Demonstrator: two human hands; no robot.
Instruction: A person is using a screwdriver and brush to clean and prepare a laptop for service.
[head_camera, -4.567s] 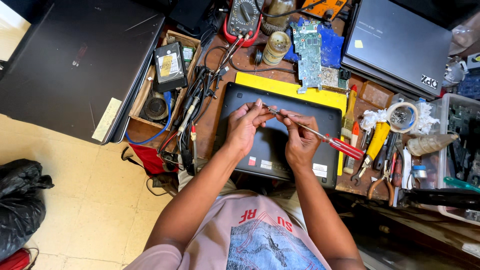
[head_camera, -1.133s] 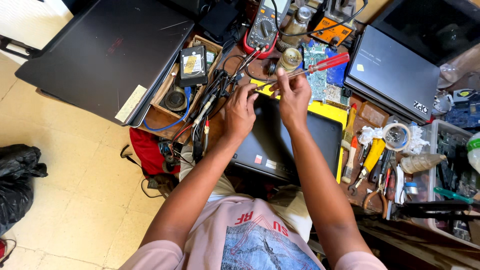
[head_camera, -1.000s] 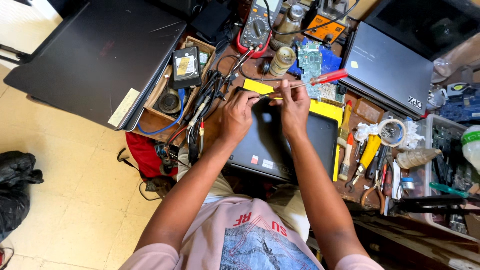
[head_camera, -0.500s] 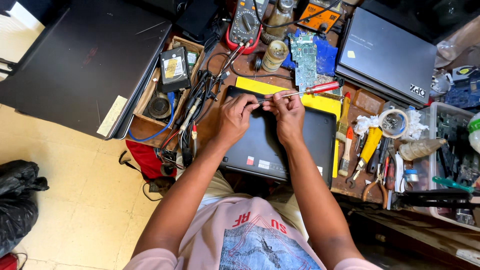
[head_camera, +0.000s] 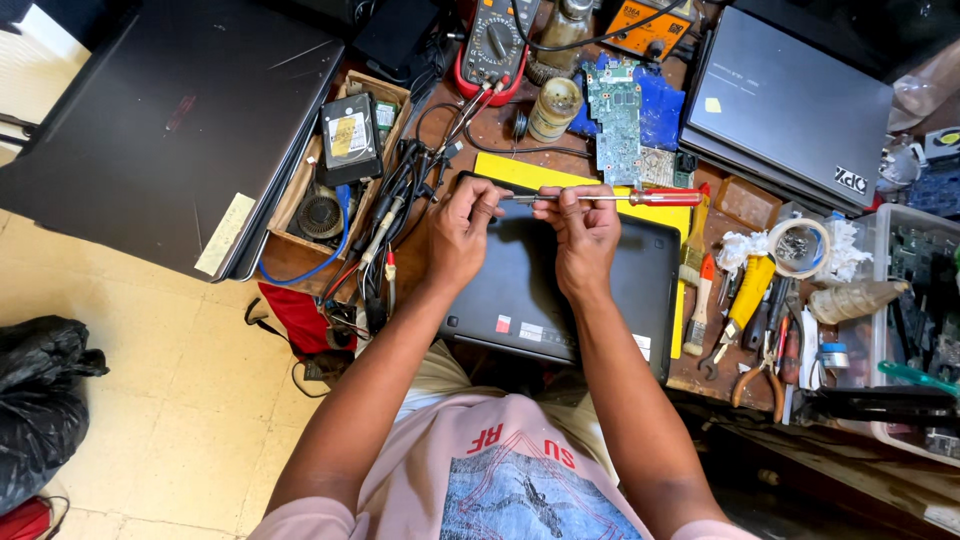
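A slim red-handled steel screwdriver (head_camera: 600, 198) lies level, its long axis left to right, tip leftward, above one black closed laptop (head_camera: 560, 285) on the cluttered surface (head_camera: 745, 205). The right hand (head_camera: 585, 235) pinches its shaft; the left hand (head_camera: 462, 235) closes its grip at the tip.

I'm seeing both hands holding a red-handled metal screwdriver (head_camera: 600, 198) level above the black laptop (head_camera: 540, 290): left hand (head_camera: 462, 232) pinching its tip, right hand (head_camera: 585, 228) gripping the shaft.

Screwdriver (head_camera: 600, 198) now held level between both hands, red handle pointing right; earlier it slanted down toward the near right.
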